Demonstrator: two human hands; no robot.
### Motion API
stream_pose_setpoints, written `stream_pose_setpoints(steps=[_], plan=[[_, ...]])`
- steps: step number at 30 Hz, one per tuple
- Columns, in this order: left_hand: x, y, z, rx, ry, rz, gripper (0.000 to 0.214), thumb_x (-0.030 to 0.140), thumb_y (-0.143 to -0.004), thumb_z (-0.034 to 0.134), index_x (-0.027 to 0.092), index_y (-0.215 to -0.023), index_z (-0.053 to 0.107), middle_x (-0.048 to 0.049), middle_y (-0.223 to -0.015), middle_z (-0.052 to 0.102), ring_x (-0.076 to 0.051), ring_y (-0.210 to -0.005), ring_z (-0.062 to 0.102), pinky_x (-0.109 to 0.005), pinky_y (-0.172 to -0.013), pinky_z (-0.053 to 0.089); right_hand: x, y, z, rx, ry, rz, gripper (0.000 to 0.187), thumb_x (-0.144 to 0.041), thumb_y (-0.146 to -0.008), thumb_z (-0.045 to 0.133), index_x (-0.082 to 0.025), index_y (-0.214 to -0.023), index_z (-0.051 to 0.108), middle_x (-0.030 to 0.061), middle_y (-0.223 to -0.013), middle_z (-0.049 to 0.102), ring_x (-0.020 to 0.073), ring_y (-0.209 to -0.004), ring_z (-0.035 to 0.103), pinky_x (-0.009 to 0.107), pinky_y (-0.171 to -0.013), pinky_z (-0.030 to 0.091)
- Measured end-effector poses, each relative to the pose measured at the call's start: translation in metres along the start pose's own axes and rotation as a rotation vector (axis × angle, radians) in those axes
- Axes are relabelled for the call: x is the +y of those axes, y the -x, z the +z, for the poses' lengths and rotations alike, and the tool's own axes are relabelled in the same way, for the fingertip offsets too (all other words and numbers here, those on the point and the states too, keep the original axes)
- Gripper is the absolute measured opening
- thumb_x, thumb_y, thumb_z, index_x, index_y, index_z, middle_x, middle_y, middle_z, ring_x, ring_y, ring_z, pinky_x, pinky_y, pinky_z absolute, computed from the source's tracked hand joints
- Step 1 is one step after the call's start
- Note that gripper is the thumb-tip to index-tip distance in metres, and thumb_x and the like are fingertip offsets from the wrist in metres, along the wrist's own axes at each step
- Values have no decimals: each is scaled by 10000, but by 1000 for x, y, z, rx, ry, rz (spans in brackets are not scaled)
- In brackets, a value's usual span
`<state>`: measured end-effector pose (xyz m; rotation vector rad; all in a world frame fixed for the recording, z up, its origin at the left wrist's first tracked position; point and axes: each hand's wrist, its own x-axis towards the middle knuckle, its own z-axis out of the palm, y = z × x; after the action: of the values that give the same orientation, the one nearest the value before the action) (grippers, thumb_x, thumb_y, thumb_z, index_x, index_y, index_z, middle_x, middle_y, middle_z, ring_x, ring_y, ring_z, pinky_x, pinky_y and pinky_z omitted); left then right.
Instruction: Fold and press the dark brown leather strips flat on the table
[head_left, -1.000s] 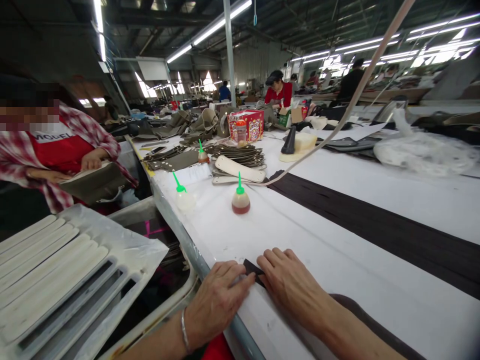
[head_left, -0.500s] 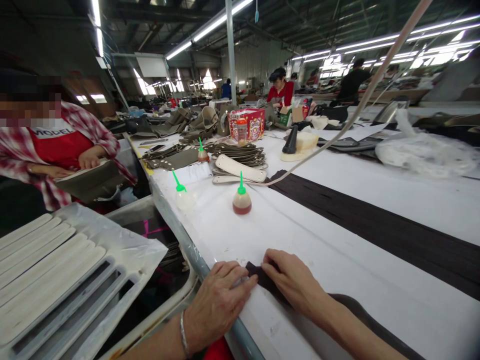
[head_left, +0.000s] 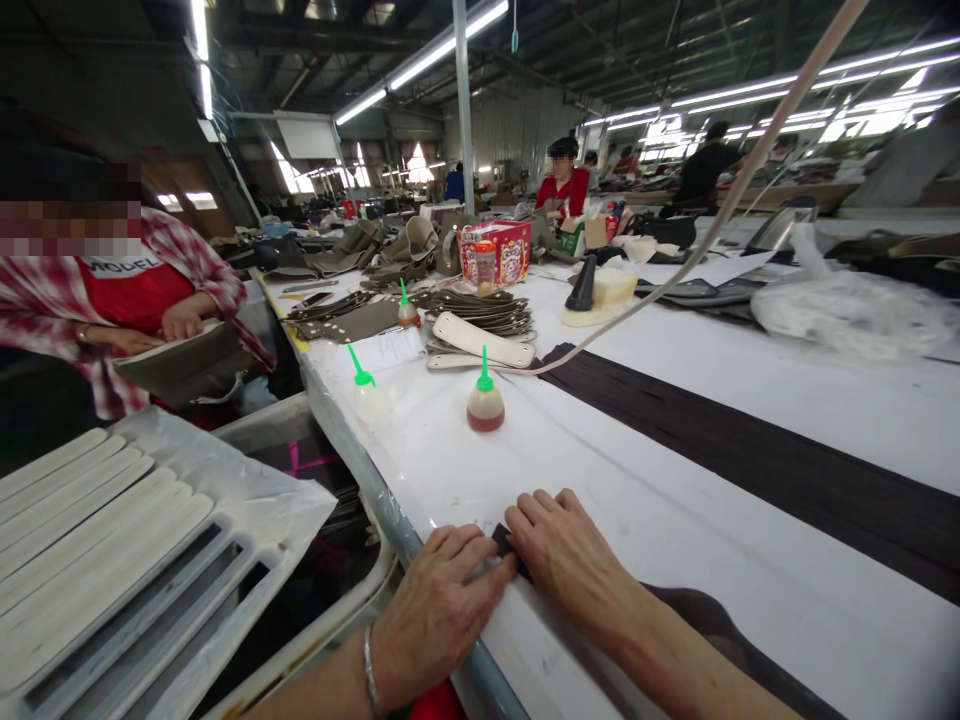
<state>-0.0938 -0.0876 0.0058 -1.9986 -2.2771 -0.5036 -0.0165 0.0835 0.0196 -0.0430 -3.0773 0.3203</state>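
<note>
A dark brown strip of material lies along the near edge of the white table, and its end shows between my hands. My left hand, with a bracelet at the wrist, has its thumb and fingers closed on that end. Curled over the strip right beside it is my right hand; its fingertips press down close to my left thumb. Part of the strip is hidden under my right hand and forearm. Beyond my hands stands a squeeze bottle with a green nozzle and reddish-brown liquid.
Another green-tipped bottle stands left of it. Wide dark strips lie across the table. A hose hangs over it. At left, a tray carries pale strips above a bin. A person in a plaid shirt works there.
My right hand has shifted slightly left and forward, its fingers now curled over the strip's end nearer my left hand. My left hand has stayed nearly in place.
</note>
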Motion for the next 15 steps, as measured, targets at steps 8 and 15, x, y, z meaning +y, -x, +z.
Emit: stream_pose_setpoints(steps=[8, 15], plan=[[0, -1, -3, -26, 26, -40, 362, 183, -972, 407, 250, -1319, 483, -51, -1099, 599, -256, -1044, 513, -451, -897, 439, 5, -3, 5, -2, -204, 328, 204, -160, -969, 371, -185, -835, 523, 40, -833, 615, 190, -775, 554, 293, -665, 314], [2, 1, -3, 18, -42, -9, 382, 185, -962, 422, 247, -1334, 484, -55, -1113, 610, -258, -1067, 524, -434, -920, 431, 17, 1, -9, -22, -367, 283, 180, -290, -971, 428, -218, -893, 574, -1, -883, 635, 165, -815, 564, 273, -707, 344]])
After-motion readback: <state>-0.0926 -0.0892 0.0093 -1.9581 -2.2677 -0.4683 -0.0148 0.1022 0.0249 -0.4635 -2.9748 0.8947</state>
